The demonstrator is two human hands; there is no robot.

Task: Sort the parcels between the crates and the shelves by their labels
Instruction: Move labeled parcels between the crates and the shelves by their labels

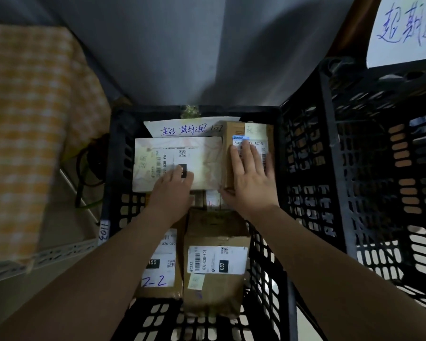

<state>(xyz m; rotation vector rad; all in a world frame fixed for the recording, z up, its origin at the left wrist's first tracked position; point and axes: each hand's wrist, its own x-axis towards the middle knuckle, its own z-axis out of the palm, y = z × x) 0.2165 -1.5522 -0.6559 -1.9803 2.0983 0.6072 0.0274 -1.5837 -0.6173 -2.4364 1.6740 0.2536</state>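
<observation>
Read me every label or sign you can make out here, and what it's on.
"超期退回": paper slip at crate's back.
"超期退": white sheet, cut off.
"032-038-E01", "032": near brown box.
"A26 050", "150": left brown parcel.
"A21B": box under right hand.
Small print: unreadable.

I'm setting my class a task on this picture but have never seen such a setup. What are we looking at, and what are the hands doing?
No machine here: a person wears a camera on the head, so the single picture looks down along their own arms. Both hands reach into a black crate holding parcels. The left hand rests on a flat white parcel; whether it grips is unclear. The right hand lies flat, fingers straight, on a brown box beside it. Nearer lie a box labelled 032 and a box marked 2-2. A handwritten note stands at the far wall; a second crate stands to the right.
</observation>
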